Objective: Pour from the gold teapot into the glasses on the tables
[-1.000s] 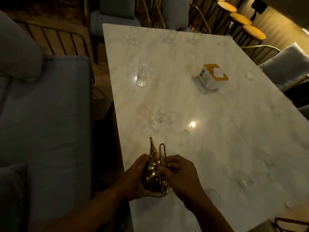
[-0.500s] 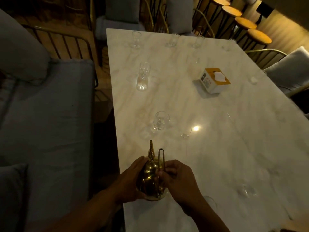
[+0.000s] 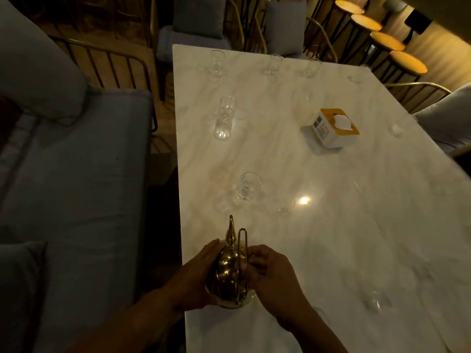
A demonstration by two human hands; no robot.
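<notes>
The left grip (image 3: 196,272) cups the round gold metal teapot (image 3: 226,273), the right grip (image 3: 272,276) pinches its handle (image 3: 242,240), seemingly readying a pour; next it needs tipping over the nearest clear glass (image 3: 247,187).

Head-worn and wide-angle — looking forward and down along the table (image 3: 331,238) from its near end, close over the left hand (image 3: 196,276) and right hand (image 3: 272,276).

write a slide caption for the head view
Left hand and right hand hold a gold teapot at the near end of a marble table with glasses and a tissue box.
</notes>
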